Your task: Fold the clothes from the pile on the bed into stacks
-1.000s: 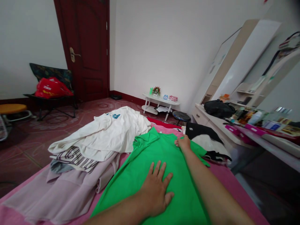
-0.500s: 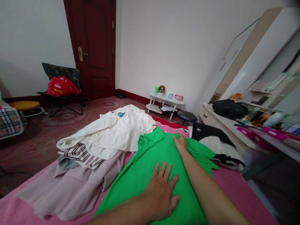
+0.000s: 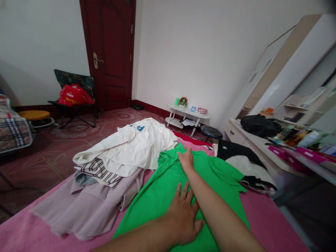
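Observation:
A green T-shirt [image 3: 162, 192] lies spread on the pink bed cover [image 3: 270, 217], its collar end away from me. My left hand [image 3: 183, 217] rests flat on the middle of the shirt with the fingers spread. Farther up, my right hand [image 3: 186, 159] is closed on the cloth near the collar, its arm crossing the shirt from the right; the fingertips are partly hidden. Beside the shirt on the left is a pile: a white shirt [image 3: 139, 147] on top, a striped garment [image 3: 101, 171] under it, and a pale mauve garment [image 3: 86, 210] at the bottom.
Black-and-white clothing [image 3: 241, 159] lies right of the shirt. Along the right stands a dresser [image 3: 244, 140] bearing a black bag [image 3: 259, 125] and bottles. A small white table [image 3: 187, 112], a round stool [image 3: 211, 132] and a folding chair [image 3: 75, 77] with a red bag [image 3: 75, 95] stand beyond the bed.
My right hand has moved left along the top of the shirt, toward the collar's left side. My left hand stays flat on the cloth. The view has shifted slightly left.

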Demonstrator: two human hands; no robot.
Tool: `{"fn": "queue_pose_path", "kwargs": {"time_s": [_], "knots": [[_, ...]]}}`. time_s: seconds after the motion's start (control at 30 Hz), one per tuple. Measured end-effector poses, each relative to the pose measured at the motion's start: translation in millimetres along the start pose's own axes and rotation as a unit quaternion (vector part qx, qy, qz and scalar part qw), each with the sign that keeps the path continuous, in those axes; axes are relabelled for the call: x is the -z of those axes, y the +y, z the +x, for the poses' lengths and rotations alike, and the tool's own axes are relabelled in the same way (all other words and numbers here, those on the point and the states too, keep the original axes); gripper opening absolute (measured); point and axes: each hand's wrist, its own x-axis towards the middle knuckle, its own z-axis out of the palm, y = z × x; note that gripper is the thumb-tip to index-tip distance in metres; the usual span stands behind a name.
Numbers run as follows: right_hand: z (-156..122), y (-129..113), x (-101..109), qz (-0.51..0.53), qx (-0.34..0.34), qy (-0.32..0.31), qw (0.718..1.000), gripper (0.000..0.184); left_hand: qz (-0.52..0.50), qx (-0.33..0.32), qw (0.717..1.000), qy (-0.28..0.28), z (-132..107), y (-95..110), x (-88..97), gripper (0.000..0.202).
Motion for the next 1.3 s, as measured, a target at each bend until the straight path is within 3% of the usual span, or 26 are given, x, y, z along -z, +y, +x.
{"fn": "queue_pose_path", "kwargs": {"time_s": [0.17, 0.37, 0.63, 0.73, 0.83, 0.93, 1.07, 1.2, 1.3], "knots": [[-11.4, -10.3, -14.2, -0.002, 0.056, -0.049, 0.997, 0.027, 0.008, -0.003, 1.0, -0.009, -1.0, -0.6, 0.9, 0.068], [-13.2, -16.6, -40.2, 0.041, -0.027, -0.122, 0.991, 0.027, -0.014, -0.056, 0.998, 0.036, -2.4, -4.5, -2.0, 0.064], [-36.8, -5.0, -12.7, 0.253, -0.069, -0.128, 0.956, 0.01, 0.032, -0.034, 0.999, 0.027, -1.2, -6.7, -6.5, 0.068], [-47.2, 1.9, -6.1, 0.298, -0.062, -0.131, 0.944, 0.021, 0.062, -0.026, 0.997, 0.032, 0.2, -7.2, -10.0, 0.07], [-53.2, 3.4, -8.1, 0.311, -0.047, -0.139, 0.939, 0.045, 0.085, -0.024, 0.996, 0.014, -6.1, -3.7, -12.2, 0.068], [-57.2, 2.9, -11.6, 0.306, -0.029, -0.147, 0.94, 0.064, 0.07, -0.047, 0.996, -0.015, -31.6, 6.1, -10.5, 0.063], [-59.3, 1.3, -12.7, 0.236, 0.011, -0.162, 0.958, 0.074, -0.008, -0.092, 0.995, -0.032, -91.8, 18.7, 1.1, 0.063], [-59.4, -11.6, -13.9, 0.091, 0.061, -0.188, 0.976, 0.072, -0.07, -0.123, 0.987, -0.07, -150.5, 17.0, 26.7, 0.056], [-61.6, -27.6, -16.4, -0.016, 0.111, -0.201, 0.973, 0.062, -0.122, -0.124, 0.98, -0.093, -181.0, 5.8, 45.1, 0.058]]}}
